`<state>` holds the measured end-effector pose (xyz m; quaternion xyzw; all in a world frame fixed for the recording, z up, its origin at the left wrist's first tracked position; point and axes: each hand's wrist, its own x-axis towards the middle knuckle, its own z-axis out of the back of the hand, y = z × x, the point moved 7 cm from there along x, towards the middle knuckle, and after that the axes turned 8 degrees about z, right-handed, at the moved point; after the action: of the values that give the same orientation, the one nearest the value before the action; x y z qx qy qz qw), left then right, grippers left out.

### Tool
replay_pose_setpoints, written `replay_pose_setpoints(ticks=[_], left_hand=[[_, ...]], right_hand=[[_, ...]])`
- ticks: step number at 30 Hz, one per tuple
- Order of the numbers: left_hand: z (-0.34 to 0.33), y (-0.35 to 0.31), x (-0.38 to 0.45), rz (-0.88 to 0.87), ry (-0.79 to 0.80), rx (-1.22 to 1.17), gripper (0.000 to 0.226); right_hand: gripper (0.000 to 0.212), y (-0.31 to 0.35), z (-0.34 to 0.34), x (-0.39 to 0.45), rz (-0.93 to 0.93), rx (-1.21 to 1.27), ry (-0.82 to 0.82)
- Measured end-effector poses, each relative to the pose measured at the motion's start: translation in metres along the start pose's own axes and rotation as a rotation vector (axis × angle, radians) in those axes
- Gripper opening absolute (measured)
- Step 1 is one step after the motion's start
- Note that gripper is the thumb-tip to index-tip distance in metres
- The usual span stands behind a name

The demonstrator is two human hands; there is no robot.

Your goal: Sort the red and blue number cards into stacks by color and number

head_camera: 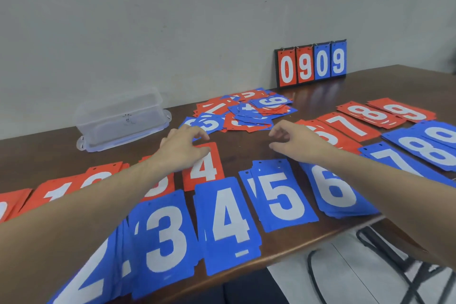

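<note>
A mixed pile of red and blue number cards (246, 110) lies at the back middle of the brown table (244, 150). Sorted rows spread in front: red stacks from left, with the red 4 (206, 168) under my left hand (181, 148), then red 7 (350, 126), 8 and 9 at right. Blue stacks 3 (164, 237), 4 (229, 222), 5 (281, 195), 6 (333, 190) line the near edge. My left hand rests on the red 4's top corner, fingers bent. My right hand (296, 140) hovers with loosely curled fingers, holding nothing.
A clear plastic box (121, 118) stands upside down at the back left. A flip scoreboard (311, 64) reading 0909 stands against the wall at the back right. A black chair frame (394, 261) shows below the table's near right edge.
</note>
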<state>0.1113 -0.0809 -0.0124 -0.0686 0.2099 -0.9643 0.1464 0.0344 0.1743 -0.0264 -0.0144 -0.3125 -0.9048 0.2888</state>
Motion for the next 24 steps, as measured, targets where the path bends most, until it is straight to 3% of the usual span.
replay_pose_setpoints(ticks=[10,15,24], left_hand=[[-0.017,0.031,0.092,0.038,0.011,-0.085,0.028],[-0.029,0.038,0.133,0.018,0.074,0.034,0.064],[-0.040,0.039,0.178,-0.041,0.241,0.123,0.085]], right_hand=[[0.010,-0.028,-0.007,0.078,-0.051,0.017,-0.027],[0.010,-0.038,-0.013,0.116,-0.054,-0.001,-0.026],[0.012,-0.066,-0.007,0.167,-0.096,-0.011,-0.095]])
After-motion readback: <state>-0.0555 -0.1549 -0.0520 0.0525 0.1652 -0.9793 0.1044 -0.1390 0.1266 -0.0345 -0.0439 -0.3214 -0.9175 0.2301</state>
